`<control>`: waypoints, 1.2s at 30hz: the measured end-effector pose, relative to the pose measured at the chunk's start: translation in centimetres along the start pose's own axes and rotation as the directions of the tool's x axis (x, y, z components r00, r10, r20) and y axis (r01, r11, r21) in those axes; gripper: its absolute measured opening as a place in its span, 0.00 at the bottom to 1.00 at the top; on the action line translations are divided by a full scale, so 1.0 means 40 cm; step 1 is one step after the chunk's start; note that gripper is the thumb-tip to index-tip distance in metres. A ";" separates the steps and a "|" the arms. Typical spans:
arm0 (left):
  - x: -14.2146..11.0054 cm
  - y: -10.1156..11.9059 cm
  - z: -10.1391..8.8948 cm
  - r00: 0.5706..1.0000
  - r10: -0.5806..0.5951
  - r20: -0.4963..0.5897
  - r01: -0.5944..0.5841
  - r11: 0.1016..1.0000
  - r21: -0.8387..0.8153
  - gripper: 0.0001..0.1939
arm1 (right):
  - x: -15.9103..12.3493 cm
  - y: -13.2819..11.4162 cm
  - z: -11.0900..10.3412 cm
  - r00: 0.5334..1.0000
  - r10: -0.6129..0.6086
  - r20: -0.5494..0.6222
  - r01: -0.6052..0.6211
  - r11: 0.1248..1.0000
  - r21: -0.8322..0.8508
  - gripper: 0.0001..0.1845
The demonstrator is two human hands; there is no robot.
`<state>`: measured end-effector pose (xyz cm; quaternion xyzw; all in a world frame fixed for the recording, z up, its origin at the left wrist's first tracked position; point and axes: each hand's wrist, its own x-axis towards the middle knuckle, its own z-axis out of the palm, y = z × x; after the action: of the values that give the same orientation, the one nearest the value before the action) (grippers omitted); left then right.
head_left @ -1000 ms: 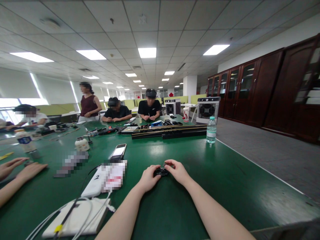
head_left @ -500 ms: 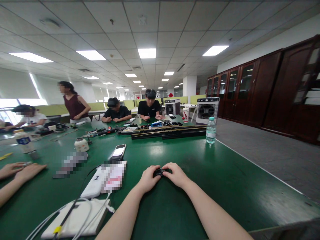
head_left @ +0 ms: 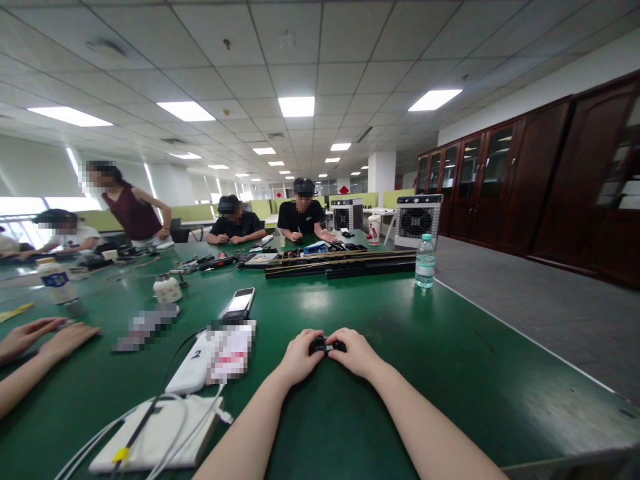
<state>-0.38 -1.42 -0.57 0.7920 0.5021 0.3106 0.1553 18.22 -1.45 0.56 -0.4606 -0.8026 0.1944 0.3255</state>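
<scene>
At the middle of the green table (head_left: 390,313), my left hand (head_left: 300,357) and my right hand (head_left: 354,355) meet around a small black object (head_left: 319,345). A light, metallic-looking strip shows on it between my fingertips. My left thumb and fingers pinch its left end, and my right thumb and fingers close on its right part. Much of it lies hidden behind my fingers, so its exact kind cannot be made out. Both wrists rest low, close to the tabletop.
Left of my arms lie a phone (head_left: 239,303), a white power bank (head_left: 187,365) and a white box (head_left: 150,440) with cables. A water bottle (head_left: 425,261) stands right, beside long black rails (head_left: 370,264). A neighbour's hands (head_left: 65,340) work at far left; other people sit opposite.
More of the black object and its light strip now shows between my fingers, and my right hand has shifted slightly. The standing person in the background leans further left.
</scene>
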 end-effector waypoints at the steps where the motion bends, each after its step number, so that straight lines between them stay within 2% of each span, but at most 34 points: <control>1: 0.000 -0.001 0.000 1.000 0.003 0.000 -0.003 1.000 -0.003 0.21 | 0.001 0.003 0.000 1.000 0.006 -0.002 -0.006 1.000 0.018 0.13; 5: 0.000 -0.005 0.003 1.000 0.002 0.004 -0.002 1.000 -0.026 0.22 | 0.006 0.014 -0.001 0.999 0.033 -0.001 -0.033 0.995 0.094 0.16; 13: 0.001 -0.012 0.009 0.999 -0.039 -0.027 0.038 0.998 -0.051 0.24 | 0.011 0.015 -0.007 0.998 0.050 0.029 -0.054 0.987 0.154 0.15; 24: 0.000 -0.009 0.000 1.000 -0.004 0.019 0.004 1.000 -0.002 0.20 | 0.006 0.006 -0.012 0.998 0.061 0.034 -0.066 0.984 0.163 0.14; 36: 0.001 -0.006 0.001 1.000 -0.023 0.020 0.022 1.000 0.007 0.19 | 0.008 0.014 -0.003 0.999 0.040 -0.010 -0.039 0.993 0.110 0.14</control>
<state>-0.51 -1.26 -0.72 0.7899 0.5104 0.2991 0.1614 18.52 -0.88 0.42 -0.4589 -0.7793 0.2418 0.3515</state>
